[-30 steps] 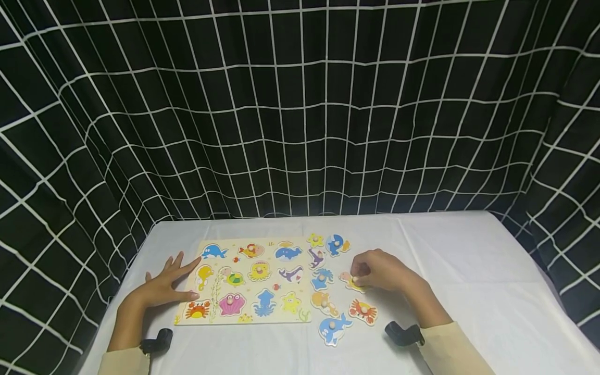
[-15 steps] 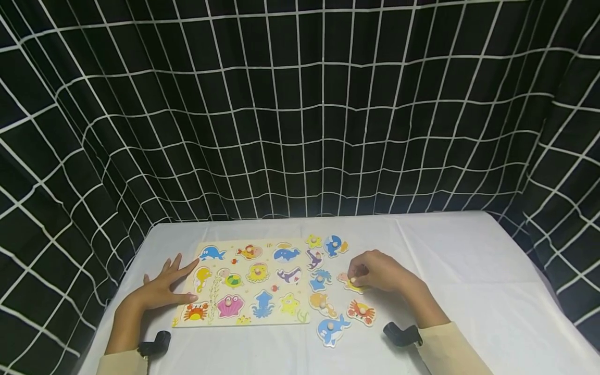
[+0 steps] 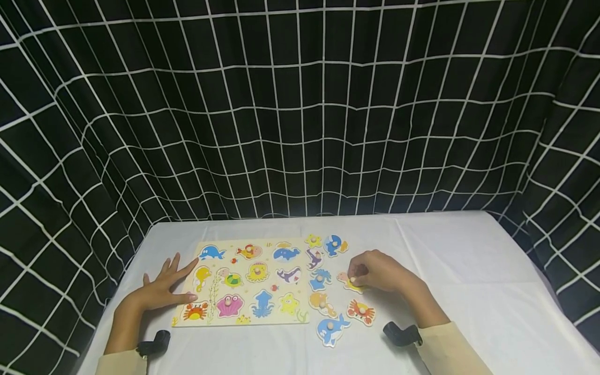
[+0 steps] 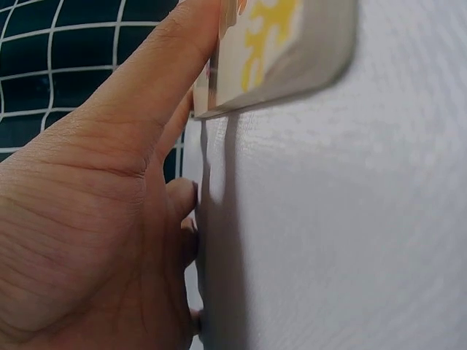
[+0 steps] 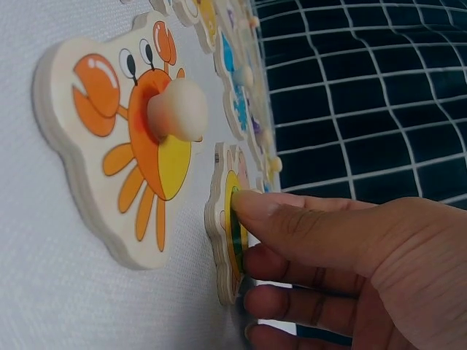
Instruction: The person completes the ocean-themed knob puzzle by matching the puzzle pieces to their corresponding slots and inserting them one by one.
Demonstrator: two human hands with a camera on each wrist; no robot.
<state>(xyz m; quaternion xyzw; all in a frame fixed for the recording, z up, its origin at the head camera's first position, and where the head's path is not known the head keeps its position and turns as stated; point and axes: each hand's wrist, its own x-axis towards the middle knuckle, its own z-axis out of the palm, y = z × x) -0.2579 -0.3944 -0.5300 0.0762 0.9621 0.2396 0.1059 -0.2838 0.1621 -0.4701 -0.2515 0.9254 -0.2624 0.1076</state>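
My right hand (image 3: 377,271) pinches the knob of a turtle puzzle piece (image 5: 228,226) between thumb and fingertips. That piece appears to lie on the cloth, partly covered by the fingers. My left hand (image 3: 161,286) has its fingers spread at the left edge of the sea-animal puzzle board (image 3: 244,286), thumb and index fingertip touching it. In the board, a pink clam piece (image 3: 229,305), a yellow octopus piece (image 3: 258,271) and a fish piece (image 3: 249,251) show knobs. Nearest to my right hand lies a crab piece (image 5: 149,138) with a round wooden knob.
Between board and right hand lie several loose knobbed pieces, among them a whale (image 3: 332,330), a seahorse (image 3: 322,304), a squid (image 3: 320,279) and a star (image 3: 313,240). White cloth (image 3: 450,271) covers the table. A black curtain with white grid lines (image 3: 300,130) hangs behind it.
The head view has shifted slightly. Both hands and the pieces hold their places; the right hand stays on the turtle piece.
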